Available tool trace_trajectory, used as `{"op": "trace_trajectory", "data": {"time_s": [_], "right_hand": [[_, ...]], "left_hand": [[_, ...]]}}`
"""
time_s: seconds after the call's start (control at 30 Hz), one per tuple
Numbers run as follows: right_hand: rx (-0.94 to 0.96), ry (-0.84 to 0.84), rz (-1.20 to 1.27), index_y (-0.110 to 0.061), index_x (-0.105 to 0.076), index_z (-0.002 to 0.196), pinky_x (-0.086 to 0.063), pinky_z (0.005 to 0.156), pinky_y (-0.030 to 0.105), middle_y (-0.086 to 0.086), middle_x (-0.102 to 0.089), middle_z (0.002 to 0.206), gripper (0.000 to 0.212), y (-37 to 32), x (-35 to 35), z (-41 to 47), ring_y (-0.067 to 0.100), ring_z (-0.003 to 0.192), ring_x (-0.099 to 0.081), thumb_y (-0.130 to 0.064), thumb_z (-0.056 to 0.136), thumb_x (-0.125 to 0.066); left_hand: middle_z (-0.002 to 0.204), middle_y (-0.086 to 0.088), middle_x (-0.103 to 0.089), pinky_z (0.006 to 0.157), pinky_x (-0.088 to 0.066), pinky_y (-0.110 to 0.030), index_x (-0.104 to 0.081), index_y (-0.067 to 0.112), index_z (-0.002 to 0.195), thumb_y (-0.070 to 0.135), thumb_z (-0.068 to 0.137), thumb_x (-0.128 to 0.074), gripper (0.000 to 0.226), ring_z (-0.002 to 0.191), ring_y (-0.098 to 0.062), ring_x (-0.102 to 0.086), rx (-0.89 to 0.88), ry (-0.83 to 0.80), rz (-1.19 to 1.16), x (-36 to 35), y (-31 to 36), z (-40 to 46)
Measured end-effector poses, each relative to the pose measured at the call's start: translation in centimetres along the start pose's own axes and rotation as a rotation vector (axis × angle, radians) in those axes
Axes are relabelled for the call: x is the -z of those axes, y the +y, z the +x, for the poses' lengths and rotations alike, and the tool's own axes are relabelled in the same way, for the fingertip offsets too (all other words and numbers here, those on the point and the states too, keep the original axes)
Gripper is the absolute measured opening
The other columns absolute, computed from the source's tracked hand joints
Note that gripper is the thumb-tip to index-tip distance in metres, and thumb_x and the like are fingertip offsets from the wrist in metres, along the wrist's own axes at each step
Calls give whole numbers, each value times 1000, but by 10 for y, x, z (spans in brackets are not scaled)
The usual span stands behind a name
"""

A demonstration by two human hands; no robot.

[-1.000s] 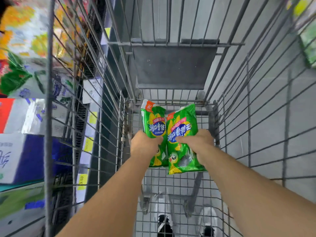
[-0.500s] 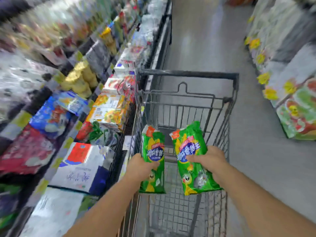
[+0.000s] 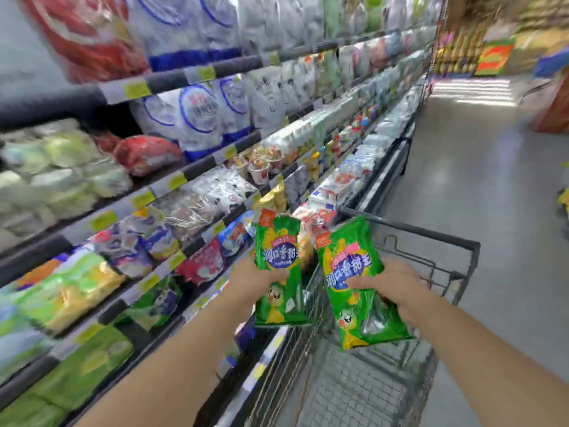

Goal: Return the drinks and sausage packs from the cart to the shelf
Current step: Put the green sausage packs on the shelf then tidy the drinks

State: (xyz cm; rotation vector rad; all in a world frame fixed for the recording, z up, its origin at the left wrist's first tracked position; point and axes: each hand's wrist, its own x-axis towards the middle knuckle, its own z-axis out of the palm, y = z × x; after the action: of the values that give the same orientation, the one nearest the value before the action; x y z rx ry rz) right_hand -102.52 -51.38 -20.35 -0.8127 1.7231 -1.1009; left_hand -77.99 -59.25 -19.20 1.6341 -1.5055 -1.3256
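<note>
Sausage packs held between cart and shelf

The left hand (image 3: 255, 280) grips one upright sausage pack (image 3: 278, 266), the right hand (image 3: 389, 288) another (image 3: 354, 282); the shelf (image 3: 172, 235) lies leftward, nearer the left hand, beside the cart (image 3: 431, 241).

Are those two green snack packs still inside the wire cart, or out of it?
Out. The left hand holds one green pack toward the shelves; the right hand holds the other above the wire cart.

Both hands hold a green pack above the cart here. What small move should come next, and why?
Probably carry the left hand and its green pack further left toward the shelf. Each hand already grips one pack, the right hand with its pack over the cart, and the left pack is already nearest the shelf edge. Which slot fits is too blurred to tell.
</note>
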Motion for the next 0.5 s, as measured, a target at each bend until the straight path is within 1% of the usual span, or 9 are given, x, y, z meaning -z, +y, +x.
{"op": "trace_trajectory", "data": {"time_s": [0.07,0.1,0.13,0.2,0.23,0.3,0.4,0.47,0.5], "right_hand": [[28,-73,11,-3,-73,90,-54,51,23,8,-76,74,33,-17,-22,-12,17,57,-71,0,62,-90],[36,-107,7,-3,-73,92,-58,59,30,10,-77,78,34,-25,-35,-18,21,64,-73,0,63,-90],[57,-146,10,-2,-73,93,-61,67,37,13,-78,82,35,-34,-48,-25,26,71,-75,1,63,-90],[99,-227,8,-1,-73,94,-62,77,49,17,-78,87,37,-54,-80,-40,33,81,-76,0,62,-91],[125,-266,2,-2,-73,94,-62,77,49,16,-78,87,36,-63,-97,-48,33,80,-76,-1,63,-91],[172,-349,13,-5,-72,92,-62,72,43,13,-78,85,35,-79,-136,-69,27,74,-75,-4,63,-91],[224,-472,13,-7,-69,100,-61,73,40,10,-76,89,51,-94,-199,-109,25,80,-74,-13,56,-95],[238,-554,18,-4,-67,97,-59,63,35,9,-74,82,42,-101,-246,-142,21,73,-71,-5,63,-91],[250,-598,15,-1,-68,98,-60,62,36,10,-75,81,40,-104,-270,-160,21,71,-72,-2,64,-90]], "left_hand": [[81,2,-74,53,-48,-22,-75,14,92,19,78,-82,17,67,-13,-65,-5,62,-49,32,-4,-26],[82,2,-74,53,-46,-22,-75,14,93,21,78,-82,17,68,-12,-64,0,98,-69,49,-6,-39],[86,0,-75,58,-49,-25,-74,14,95,22,78,-83,20,73,-15,-66,4,138,-89,67,-8,-52],[91,-2,-77,65,-54,-28,-74,13,98,20,77,-83,24,80,-20,-71,17,209,-134,106,-17,-75],[90,-3,-77,61,-53,-26,-73,14,96,18,78,-83,21,78,-19,-71,20,241,-155,126,-23,-87],[90,-3,-77,57,-49,-24,-71,16,92,19,78,-83,19,75,-18,-70,16,315,-185,166,-36,-115],[93,-3,-76,55,-47,-24,-68,19,94,19,77,-83,23,77,-18,-69,19,415,-238,220,-60,-163],[90,-4,-77,52,-50,-24,-69,20,93,17,79,-82,19,74,-20,-70,23,486,-246,257,-81,-200],[88,-4,-77,55,-53,-27,-71,19,92,17,78,-82,17,75,-21,-71,21,528,-242,278,-95,-218]]}}
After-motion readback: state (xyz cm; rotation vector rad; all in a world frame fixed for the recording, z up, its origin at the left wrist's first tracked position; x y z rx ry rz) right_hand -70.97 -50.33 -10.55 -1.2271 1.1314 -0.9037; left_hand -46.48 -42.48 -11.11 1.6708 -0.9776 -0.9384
